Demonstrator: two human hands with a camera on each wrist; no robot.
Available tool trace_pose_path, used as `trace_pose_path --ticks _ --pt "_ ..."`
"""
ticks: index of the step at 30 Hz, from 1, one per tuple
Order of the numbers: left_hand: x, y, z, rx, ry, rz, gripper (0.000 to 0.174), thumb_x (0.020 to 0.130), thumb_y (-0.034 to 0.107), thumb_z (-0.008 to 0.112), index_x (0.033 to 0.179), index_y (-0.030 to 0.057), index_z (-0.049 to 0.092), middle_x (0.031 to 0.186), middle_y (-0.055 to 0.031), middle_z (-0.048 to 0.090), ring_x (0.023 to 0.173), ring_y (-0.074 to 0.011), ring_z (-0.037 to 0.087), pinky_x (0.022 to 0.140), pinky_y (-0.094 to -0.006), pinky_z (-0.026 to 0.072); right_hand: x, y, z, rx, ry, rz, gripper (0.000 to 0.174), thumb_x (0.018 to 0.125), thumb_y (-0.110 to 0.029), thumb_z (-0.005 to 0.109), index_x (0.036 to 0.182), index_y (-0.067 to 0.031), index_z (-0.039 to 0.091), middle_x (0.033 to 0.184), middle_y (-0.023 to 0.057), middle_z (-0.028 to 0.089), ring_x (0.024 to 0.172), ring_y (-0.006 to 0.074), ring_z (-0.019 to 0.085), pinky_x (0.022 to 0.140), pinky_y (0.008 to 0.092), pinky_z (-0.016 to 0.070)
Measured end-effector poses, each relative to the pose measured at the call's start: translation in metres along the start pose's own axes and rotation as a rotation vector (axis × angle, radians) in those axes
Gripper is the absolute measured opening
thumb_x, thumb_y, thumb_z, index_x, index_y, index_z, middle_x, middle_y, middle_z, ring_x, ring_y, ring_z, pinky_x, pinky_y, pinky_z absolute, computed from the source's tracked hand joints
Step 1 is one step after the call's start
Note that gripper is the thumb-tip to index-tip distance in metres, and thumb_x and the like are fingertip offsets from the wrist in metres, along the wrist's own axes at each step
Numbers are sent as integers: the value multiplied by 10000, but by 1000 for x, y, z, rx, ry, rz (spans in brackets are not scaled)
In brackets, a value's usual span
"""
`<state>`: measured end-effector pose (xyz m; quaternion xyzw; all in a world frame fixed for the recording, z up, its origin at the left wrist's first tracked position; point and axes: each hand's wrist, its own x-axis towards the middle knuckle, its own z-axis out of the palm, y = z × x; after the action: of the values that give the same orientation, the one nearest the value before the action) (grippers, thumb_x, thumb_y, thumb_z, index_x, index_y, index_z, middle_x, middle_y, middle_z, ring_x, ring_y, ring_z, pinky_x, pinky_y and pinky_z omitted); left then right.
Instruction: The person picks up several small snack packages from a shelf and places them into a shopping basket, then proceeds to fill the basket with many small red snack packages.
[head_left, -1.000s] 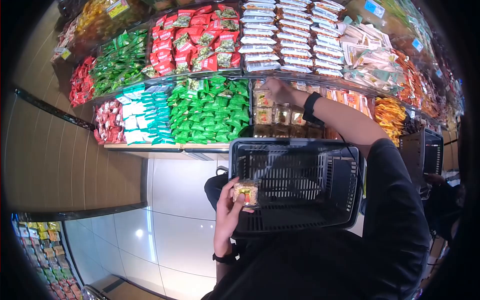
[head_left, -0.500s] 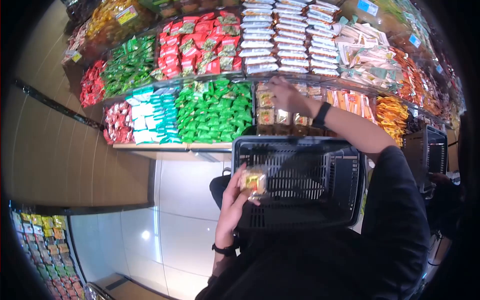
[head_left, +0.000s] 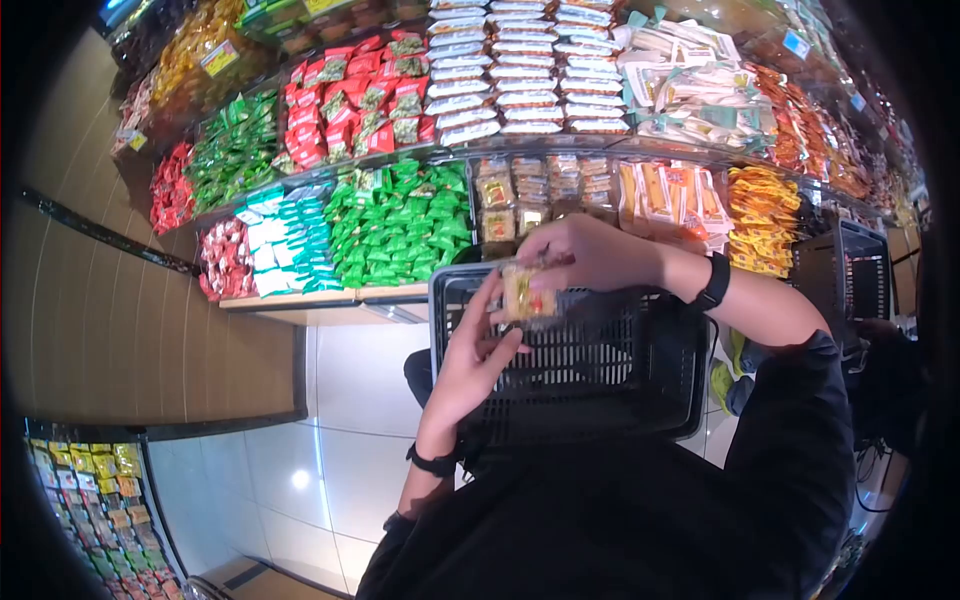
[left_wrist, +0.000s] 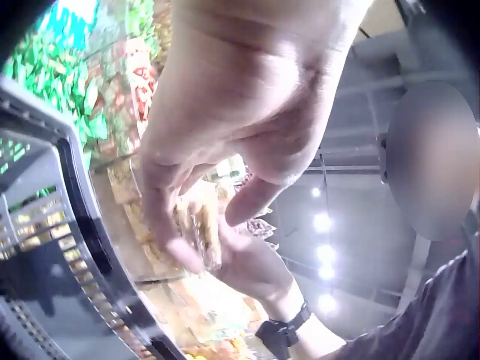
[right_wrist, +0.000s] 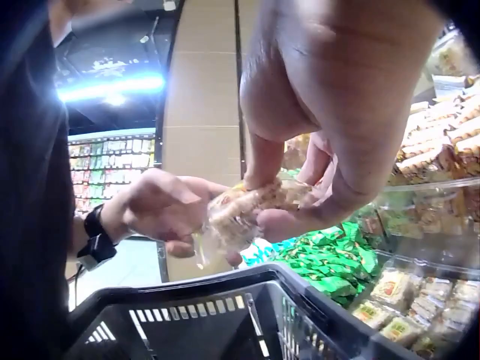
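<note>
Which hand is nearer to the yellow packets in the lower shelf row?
The right hand. In the head view it lies left of the yellow packets, pinching a wrapped snack; the left hand is farther left, over the basket.

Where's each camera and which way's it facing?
Head: on the head, facing forward and down; the left hand and right hand show over the black basket.
Left wrist: on that wrist, looking along its hand; both hands, ceiling lights show.
Right wrist: on that wrist, looking along its hand; both hands show.
Head and right wrist share the wrapped pack.
</note>
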<state>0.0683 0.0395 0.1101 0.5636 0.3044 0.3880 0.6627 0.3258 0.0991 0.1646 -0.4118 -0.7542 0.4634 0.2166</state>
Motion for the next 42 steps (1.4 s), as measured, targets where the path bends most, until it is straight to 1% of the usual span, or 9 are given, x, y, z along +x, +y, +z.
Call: trace_pose_path --ticks 7,10,15,17,20,24,33,37,42 --pt "-62 -25 -49 759 370 104 663 919 -8 698 1531 27 444 1515 -169 503 1306 -277 569 1002 -376 532 47 127 -51 -387 302 351 361 949 -182 734 1202 48 620 1036 215 723 909 293 697 833 383 550" --pt "-85 -41 -49 703 414 -13 689 938 4 685 1558 -1 385 1526 -204 484 1356 -313 537 1108 -410 449 75 193 -52 -489 401 -78 364 953 -64 687 1255 58 524 1145 259 595 1094 410 595 946 448 482" --pt "-102 -67 -55 492 276 -167 740 973 5 626 1609 -50 250 1533 -295 446 1457 -374 446 1197 -396 344 100 217 -52 -388 441 -2 325 963 -111 690 1216 28 541 1153 267 581 1083 451 583 995 479 471" --pt "-102 -68 -55 531 286 -169 721 986 10 599 1610 -48 243 1538 -316 443 1456 -403 444 1196 -404 344 106 222 -53 -453 425 95 356 958 -97 705 1253 26 550 1058 268 612 956 358 653 847 447 487" --pt "-100 -72 -55 595 294 -168 712 989 16 591 1612 -33 250 1528 -325 455 1432 -429 466 1184 -409 360 110 227 -52 -547 424 121 421 996 -198 682 1339 8 551 1135 257 588 1058 370 607 943 475 473" --pt "-96 -78 -51 584 323 -150 715 986 17 587 1617 -6 251 1502 -312 488 1401 -437 501 1157 -416 393 103 217 -44 -761 375 200 467 990 -230 682 1391 -20 568 1334 258 495 1255 417 492 1059 474 431" --pt "-108 -89 -52 535 331 -137 666 988 31 596 1581 31 294 1388 -288 583 1269 -422 612 1080 -431 463 4 104 -40 -703 476 -99 625 903 -116 728 1462 -11 470 1203 225 528 1095 421 543 953 464 472" --pt "-105 -98 -56 610 347 -107 621 999 53 602 1550 12 319 1318 -292 617 1231 -412 629 1048 -433 478 -116 11 0 -627 579 111 652 886 -83 730 1479 -27 464 1320 213 523 1249 421 524 1062 458 445" --pt "-102 -97 -69 642 286 -112 529 1011 108 630 1471 -5 395 1222 -234 655 1128 -335 655 978 -403 504 -244 17 86 -657 916 512 806 871 -131 760 1550 -4 343 1450 256 442 1339 448 438 1123 515 366"
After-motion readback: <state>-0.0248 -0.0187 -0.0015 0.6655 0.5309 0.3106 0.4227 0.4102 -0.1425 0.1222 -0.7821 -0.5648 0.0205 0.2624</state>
